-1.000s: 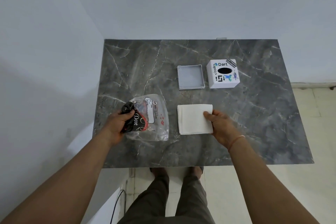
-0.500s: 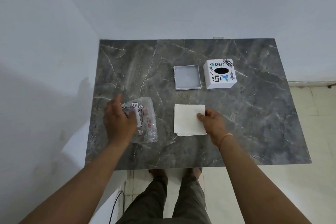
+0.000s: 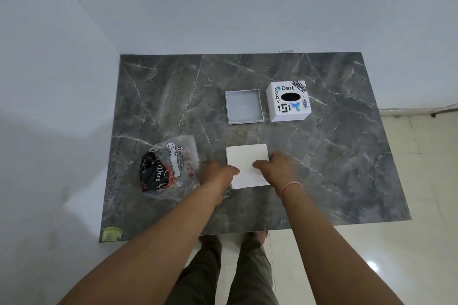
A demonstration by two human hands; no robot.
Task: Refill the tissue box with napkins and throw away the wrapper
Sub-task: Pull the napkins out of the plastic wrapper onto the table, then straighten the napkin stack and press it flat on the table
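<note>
A white stack of napkins (image 3: 246,160) lies on the grey marble table (image 3: 173,86), near its front. My left hand (image 3: 218,173) touches the stack's left side and my right hand (image 3: 275,168) rests on its right side, thumb on top; both hold it. The clear plastic wrapper (image 3: 171,166), with a black and red print, lies loose to the left, apart from my hands. Farther back stand the white tissue box top (image 3: 288,101), with stickers and an oval hole, and its shallow grey base tray (image 3: 244,106), which sits open beside it.
White walls close off the table at the back and on the left. A tiled floor lies to the right and below the front edge, where my legs stand. A yellowish patch (image 3: 112,234) marks the table's front left corner.
My left hand let go of the wrapper and moved right to the napkin stack. The wrapper now lies spread on the table. My right hand stayed on the stack.
</note>
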